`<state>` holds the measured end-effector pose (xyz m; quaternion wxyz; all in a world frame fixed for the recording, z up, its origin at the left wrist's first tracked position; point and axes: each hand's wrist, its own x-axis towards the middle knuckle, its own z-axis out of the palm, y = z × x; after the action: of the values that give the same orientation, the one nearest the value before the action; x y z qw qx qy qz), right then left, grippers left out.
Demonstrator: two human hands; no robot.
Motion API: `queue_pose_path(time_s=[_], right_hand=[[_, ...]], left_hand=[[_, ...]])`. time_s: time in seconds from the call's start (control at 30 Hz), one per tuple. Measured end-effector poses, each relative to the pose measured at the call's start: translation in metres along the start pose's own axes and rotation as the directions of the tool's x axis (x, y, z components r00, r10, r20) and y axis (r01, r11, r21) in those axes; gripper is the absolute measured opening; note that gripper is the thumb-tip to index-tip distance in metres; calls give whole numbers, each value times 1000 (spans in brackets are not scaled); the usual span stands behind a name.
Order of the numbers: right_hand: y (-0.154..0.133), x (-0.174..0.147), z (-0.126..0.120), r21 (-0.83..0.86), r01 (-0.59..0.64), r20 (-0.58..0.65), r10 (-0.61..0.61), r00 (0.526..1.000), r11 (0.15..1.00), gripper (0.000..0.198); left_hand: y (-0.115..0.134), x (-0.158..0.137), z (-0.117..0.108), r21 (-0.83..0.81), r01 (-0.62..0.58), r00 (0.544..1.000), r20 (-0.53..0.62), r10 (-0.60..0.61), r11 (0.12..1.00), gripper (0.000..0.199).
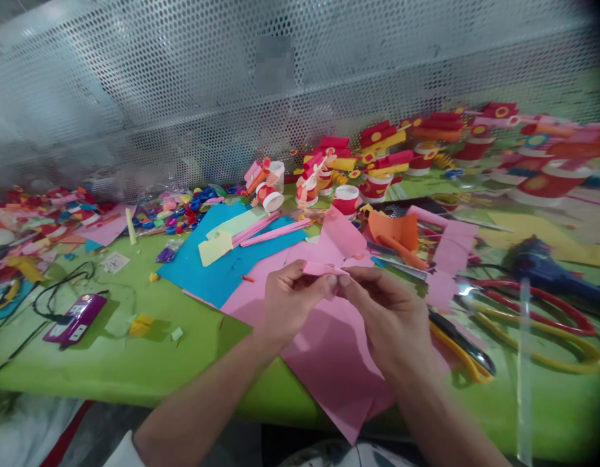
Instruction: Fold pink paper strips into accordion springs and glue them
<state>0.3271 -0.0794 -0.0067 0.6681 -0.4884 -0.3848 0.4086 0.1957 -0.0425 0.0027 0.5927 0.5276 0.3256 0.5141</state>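
Between my fingertips is a small folded strip of pink paper (319, 268), held above the table. My left hand (292, 295) pinches its left part between thumb and fingers. On the right end, my right hand (384, 308) closes thumb and fingertips, almost touching the left thumb. Beneath both hands lie large pink paper sheets (329, 363), one corner hanging over the table's front edge. A blue sheet (192, 259) lies beyond to the left, with thin pink strips (275, 232) and a pale yellow piece (215, 249) on it.
Scissors with red and yellow handles (538, 350), a blue glue gun (547, 266) and a clear glue stick (524, 376) lie at right. A purple power strip (76, 319) with cables sits left. Decorated paper cups (346, 200) stand before the perforated metal screen (207, 84).
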Motion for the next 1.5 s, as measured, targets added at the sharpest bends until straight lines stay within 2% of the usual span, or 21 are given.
queue_pose_path(time_s=[0.07, 0.13, 0.23, 0.3, 0.37, 0.43, 0.47, 0.53, 0.73, 0.8, 0.93, 1.07, 1.27, 1.5], right_hand=[[3, 1, -1, 23, 26, -9, -26, 1000, 999, 12], [5, 1, -2, 32, 43, -16, -43, 999, 999, 10], [5, 2, -2, 47, 48, -22, -47, 999, 998, 10], [3, 3, -2, 66, 32, -32, -30, 999, 997, 11], [2, 3, -1, 94, 0, -36, 3, 999, 996, 12], [1, 3, 0, 119, -35, -24, 38, 999, 992, 13], [1, 4, 0, 127, -46, -15, 49, 999, 991, 13], [2, 4, 0, 134, -51, -8, 52, 999, 990, 13], [3, 3, -2, 70, -13, -4, 13, 1000, 997, 12], [2, 2, -1, 27, 23, -24, -23, 999, 999, 12], [0, 2, -1, -34, 70, -42, -72, 997, 997, 9], [-2, 2, -1, -78, 93, -45, -97, 994, 993, 12], [-3, 1, -1, -148, 79, -46, -87, 995, 986, 12], [-1, 1, -5, -236, 89, 27, -85, 996, 968, 13]], left_hand=[[0, -5, 2, 164, -137, 989, -22, 143, 977, 17], [2, -9, 1, 295, -253, 965, 13, 261, 921, 21], [5, -9, -4, 328, -318, 948, 112, 297, 890, 32], [5, -4, -8, 219, -229, 972, 101, 211, 948, 34], [2, 2, -9, 29, -39, 998, 54, 37, 999, 29], [-2, 7, -9, -137, 134, 990, 60, -127, 981, 24], [-4, 9, -8, -188, 184, 982, 77, -172, 965, 23], [-7, 10, -6, -238, 225, 973, 105, -206, 945, 20], [-6, 7, -6, -273, 239, 971, 93, -222, 932, 22], [-3, 7, -6, -227, 216, 976, 75, -204, 950, 22], [2, 6, -4, -21, 107, 994, 26, -107, 994, 23], [7, 2, -2, 133, 15, 998, 58, -23, 991, 23], [8, -3, -2, 298, -89, 995, 73, 70, 950, 23], [2, -8, 0, 514, -136, 991, 67, 118, 847, 20]])
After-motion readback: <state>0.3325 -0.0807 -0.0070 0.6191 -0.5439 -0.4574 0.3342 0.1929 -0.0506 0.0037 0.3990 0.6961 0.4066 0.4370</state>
